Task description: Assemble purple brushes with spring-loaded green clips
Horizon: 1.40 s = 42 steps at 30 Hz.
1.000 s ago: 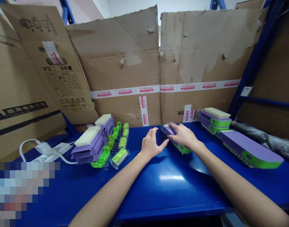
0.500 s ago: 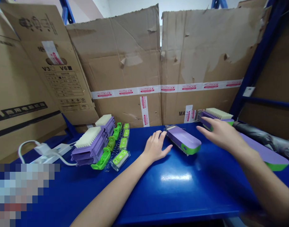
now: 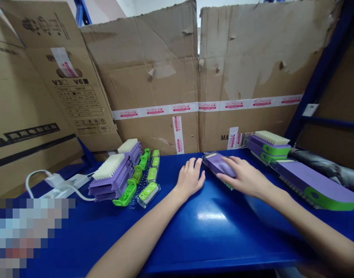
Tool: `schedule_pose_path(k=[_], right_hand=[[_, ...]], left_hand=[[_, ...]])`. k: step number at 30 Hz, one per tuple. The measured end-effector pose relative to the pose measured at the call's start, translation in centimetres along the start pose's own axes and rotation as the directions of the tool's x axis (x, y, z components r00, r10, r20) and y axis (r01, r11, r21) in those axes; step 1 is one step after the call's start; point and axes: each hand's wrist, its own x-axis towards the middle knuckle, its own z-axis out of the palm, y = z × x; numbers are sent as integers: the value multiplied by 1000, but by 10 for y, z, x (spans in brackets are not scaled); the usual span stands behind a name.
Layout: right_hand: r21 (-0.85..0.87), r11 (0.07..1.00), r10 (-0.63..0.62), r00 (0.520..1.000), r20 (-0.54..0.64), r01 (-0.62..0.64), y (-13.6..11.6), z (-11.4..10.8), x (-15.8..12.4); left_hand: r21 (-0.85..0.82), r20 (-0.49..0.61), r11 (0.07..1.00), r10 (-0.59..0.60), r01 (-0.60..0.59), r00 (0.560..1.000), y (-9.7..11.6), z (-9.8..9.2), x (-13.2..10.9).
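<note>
The left hand (image 3: pixel 189 178) rests palm down on the tabletop (image 3: pixel 177 239), relaxed and holding no item, fingers pointing forward, thumb out to the right, fingertips just beside 1 purple brush (image 3: pixel 214 159). The right hand (image 3: pixel 243 175) comes in from the right and lies over that brush, fingers toward its far side, thumb toward its near side; whether it grips firmly cannot be told. The brush sits bristles down, mid-tabletop. To its right are 3 more brushes (image 3: pixel 318 177): 2 stacked, 1 in front of them. To the left stand 2 stacks of purple casings (image 3: pixel 114 186), 4 green holders (image 3: pixel 127 194), 4 clear cases (image 3: pixel 148 194) and 1 power strip (image 3: pixel 77 180).
</note>
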Motion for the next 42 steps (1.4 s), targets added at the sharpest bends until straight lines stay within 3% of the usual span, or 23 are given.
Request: schedule_pose_path(k=[4, 7, 9, 12, 15, 19, 22, 26, 31, 37, 42], right_hand=[[-176, 979, 126, 986, 108, -106, -18, 9, 11], [-133, 968, 230, 965, 124, -214, -7, 10, 2], [-44, 978, 209, 971, 115, -205, 7, 5, -7], [113, 974, 204, 978, -45, -198, 26, -11, -13], [194, 971, 197, 935, -296, -143, 35, -32, -6], [221, 969, 193, 892, -408, -108, 33, -45, 19], [155, 984, 141, 930, -340, -93, 25, -36, 40], [33, 997, 77, 994, -75, -75, 5, -9, 62], [-7, 997, 81, 979, 189, -81, -25, 15, 79], [7, 997, 79, 970, 229, -83, -30, 18, 79], [30, 996, 72, 969, 237, -81, -17, 13, 54]], left_hand=[[20, 1, 999, -46, 46, 999, -1, 1, -1], [37, 19, 998, -59, 58, 998, -1, 1, -1], [48, 32, 997, -66, 64, 997, -1, 1, -1], [53, 39, 996, -70, 67, 997, 0, 1, -1], [46, 33, 996, -72, 71, 997, 0, 1, 0], [41, 30, 996, -79, 78, 996, -1, 2, 0], [39, 25, 996, -75, 74, 997, -2, 3, -1], [33, 16, 996, -78, 78, 997, -2, 4, -1], [28, 18, 996, -84, 83, 996, -2, 3, 0], [12, 28, 996, -88, 87, 996, -2, 2, -1], [7, 28, 996, -90, 90, 996, -2, 2, -1]])
